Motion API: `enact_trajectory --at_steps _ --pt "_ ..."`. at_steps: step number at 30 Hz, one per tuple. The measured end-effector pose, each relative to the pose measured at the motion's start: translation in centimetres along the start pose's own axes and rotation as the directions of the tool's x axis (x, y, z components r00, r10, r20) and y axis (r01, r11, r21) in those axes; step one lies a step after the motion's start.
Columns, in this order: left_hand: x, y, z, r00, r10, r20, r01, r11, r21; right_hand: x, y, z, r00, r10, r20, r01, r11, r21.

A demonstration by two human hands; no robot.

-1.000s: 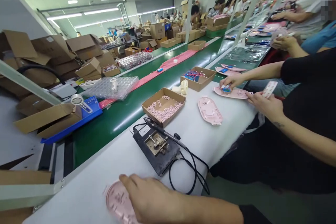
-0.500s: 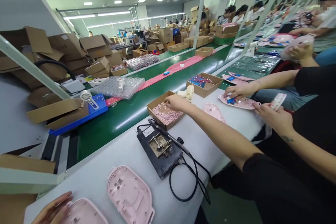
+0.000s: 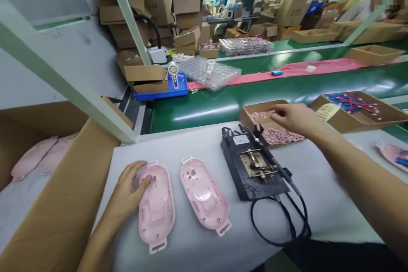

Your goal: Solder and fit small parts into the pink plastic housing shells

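Observation:
On the white table lies a pink plastic shell (image 3: 157, 208), its inner side with screw posts facing up. My left hand (image 3: 130, 187) holds it by the upper left edge, thumb over the rim. A second pink shell (image 3: 205, 195) lies beside it, untouched. My right hand (image 3: 291, 117) is over a cardboard box (image 3: 251, 119) of small pink parts (image 3: 280, 136), thumb and fingertips pinched together. Whatever may be between those fingertips is too small to make out.
A black soldering device (image 3: 251, 170) with a pen-like iron and looped cable (image 3: 280, 244) stands right of the shells. Further right is a box of wired blue parts (image 3: 382, 121). A green conveyor (image 3: 204, 112) runs behind; a large carton (image 3: 60, 195) stands left.
The view has swung left and down, bringing both shells to the middle. My left hand now grips the left shell's edge. My right hand stays at the box of small pink parts.

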State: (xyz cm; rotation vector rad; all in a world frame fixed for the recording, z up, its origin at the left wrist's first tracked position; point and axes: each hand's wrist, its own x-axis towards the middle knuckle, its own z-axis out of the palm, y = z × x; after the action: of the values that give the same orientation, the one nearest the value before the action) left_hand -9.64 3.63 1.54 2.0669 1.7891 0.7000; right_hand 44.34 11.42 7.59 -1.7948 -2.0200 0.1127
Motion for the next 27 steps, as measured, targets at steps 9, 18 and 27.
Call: enact_trajectory --at_steps 9,18,27 --pt "0.3 7.2 1.7 0.86 0.427 0.28 -0.466 0.88 0.088 -12.0 -22.1 3.9 0.969 -0.239 0.061 0.174 0.839 0.515" --pt "0.8 6.4 4.8 0.867 0.411 0.282 -0.436 0.899 0.031 -7.5 -24.1 12.6 0.921 -0.026 0.388 -0.134 0.916 0.379" --pt "0.3 6.3 5.0 0.876 0.411 0.253 -0.433 0.9 0.039 -8.0 -25.1 13.1 0.916 -0.023 0.401 -0.119 0.938 0.324"
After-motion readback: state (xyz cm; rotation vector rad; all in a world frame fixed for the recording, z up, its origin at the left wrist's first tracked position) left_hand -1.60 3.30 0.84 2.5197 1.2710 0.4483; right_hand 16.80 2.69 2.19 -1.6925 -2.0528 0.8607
